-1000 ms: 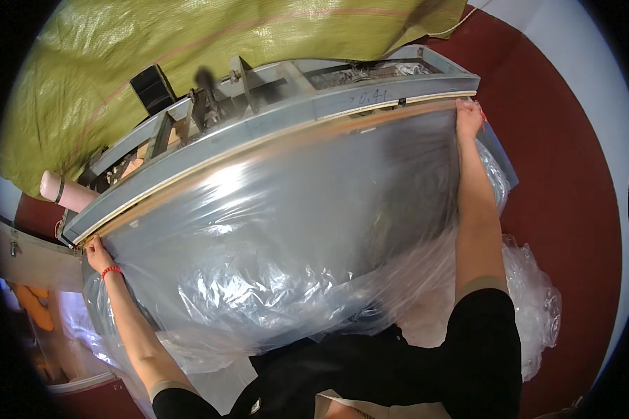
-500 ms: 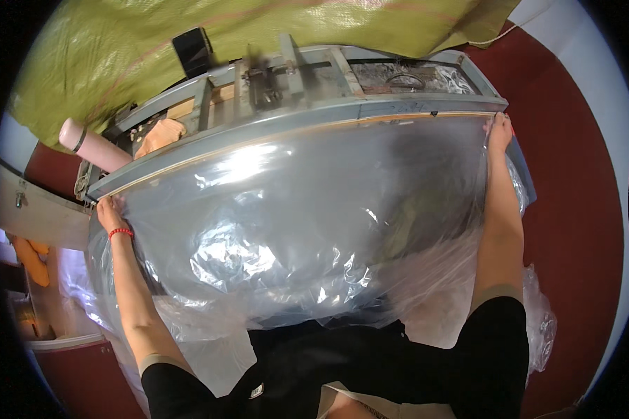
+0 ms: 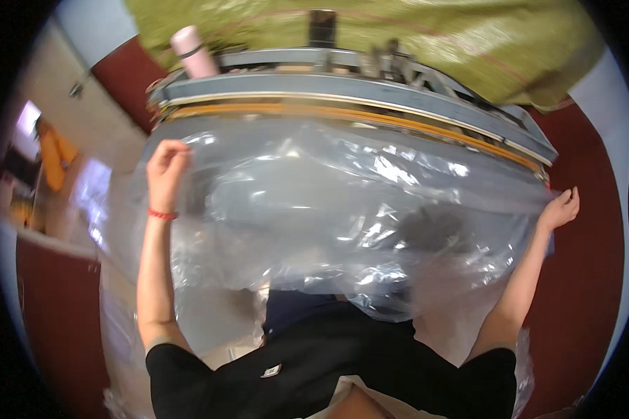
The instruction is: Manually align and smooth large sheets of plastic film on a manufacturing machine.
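A wide clear plastic sheet (image 3: 272, 188) hangs in loose, shiny folds between my hands and spreads down over my lap. My left hand (image 3: 166, 174), with a red bead bracelet at the wrist, is raised at the sheet's left side, its fingers pinched on the film. At the sheet's right end my right hand (image 3: 561, 208) has its fingers curled together on the gathered edge. Beyond the film runs a long grey metal bar (image 3: 328, 85), part of a bench-wide machine, with an orange-yellow strip (image 3: 370, 117) below it. Both hands are apart from the bar.
A pink bottle (image 3: 197, 57) and a dark phone (image 3: 322, 29) stand behind the bar. Green-yellow woven sheeting (image 3: 454, 35) covers the far side. At the left is a pale door (image 3: 84, 115) with orange things (image 3: 54, 155) beside it. Dark red floor (image 3: 587, 244) shows at the right.
Both hands have drawn back from the bar toward me, bringing the sheet's edge away and slackening it. A gap with the orange strip now shows beneath the bar. My view has turned left.
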`<state>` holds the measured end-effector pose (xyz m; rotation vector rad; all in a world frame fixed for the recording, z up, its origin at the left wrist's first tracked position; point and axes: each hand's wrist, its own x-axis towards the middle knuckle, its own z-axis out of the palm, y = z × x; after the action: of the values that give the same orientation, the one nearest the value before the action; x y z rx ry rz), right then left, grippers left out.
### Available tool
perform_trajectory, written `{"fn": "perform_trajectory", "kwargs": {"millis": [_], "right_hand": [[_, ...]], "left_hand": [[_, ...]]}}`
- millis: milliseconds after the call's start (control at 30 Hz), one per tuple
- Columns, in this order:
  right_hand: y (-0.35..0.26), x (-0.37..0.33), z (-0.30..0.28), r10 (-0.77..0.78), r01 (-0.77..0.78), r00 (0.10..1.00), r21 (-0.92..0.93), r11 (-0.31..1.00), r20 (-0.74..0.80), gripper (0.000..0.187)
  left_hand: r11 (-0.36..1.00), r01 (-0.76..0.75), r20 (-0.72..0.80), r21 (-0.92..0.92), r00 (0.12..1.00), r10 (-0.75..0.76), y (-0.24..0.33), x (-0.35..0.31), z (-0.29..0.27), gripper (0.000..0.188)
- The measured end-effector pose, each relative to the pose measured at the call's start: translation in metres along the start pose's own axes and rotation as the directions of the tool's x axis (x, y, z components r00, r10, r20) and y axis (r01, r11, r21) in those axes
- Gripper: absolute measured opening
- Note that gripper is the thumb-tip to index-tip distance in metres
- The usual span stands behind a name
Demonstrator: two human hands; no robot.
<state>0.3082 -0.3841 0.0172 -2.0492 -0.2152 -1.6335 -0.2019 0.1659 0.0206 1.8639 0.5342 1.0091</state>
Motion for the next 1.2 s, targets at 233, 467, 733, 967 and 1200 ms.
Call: {"fn": "perform_trajectory", "kwargs": {"millis": [233, 467, 733, 967, 1200], "right_hand": [[-0.37, -0.078, -0.049, -0.642, -0.239, 0.63, 0.895, 0.377, 0.438, 0.031], [-0.479, -0.157, -0.065, -0.963, -0.834, -0.05, 0.52, 0.186, 0.264, 0.017], [-0.191, -0.109, 0.041, -0.231, -0.654, 0.328, 0.397, 0.644, 0.916, 0.02], [0.214, -0.03, 0.0, 0.369, -0.558, 0.786, 0.311, 0.77, 0.496, 0.033], [0.145, 0.004, -0.049, 0.656, -0.551, 0.62, -0.356, 0.755, 0.431, 0.042]], "left_hand": [[0.999, 0.016, 0.019, -0.049, 1.0, -0.015, 0.048, -0.064, -0.019, 0.004], [0.996, -0.057, -0.01, 0.066, 0.998, 0.057, 0.082, -0.089, -0.024, 0.006], [0.713, 0.231, 0.477, 0.662, 0.604, -0.639, -0.046, -0.166, -0.103, 0.013], [0.538, 0.555, 0.198, 0.634, 0.556, -0.807, -0.115, -0.101, -0.203, 0.024], [0.593, -0.016, -0.435, 0.805, 0.663, 0.609, -0.045, 0.062, -0.157, 0.013]]}}
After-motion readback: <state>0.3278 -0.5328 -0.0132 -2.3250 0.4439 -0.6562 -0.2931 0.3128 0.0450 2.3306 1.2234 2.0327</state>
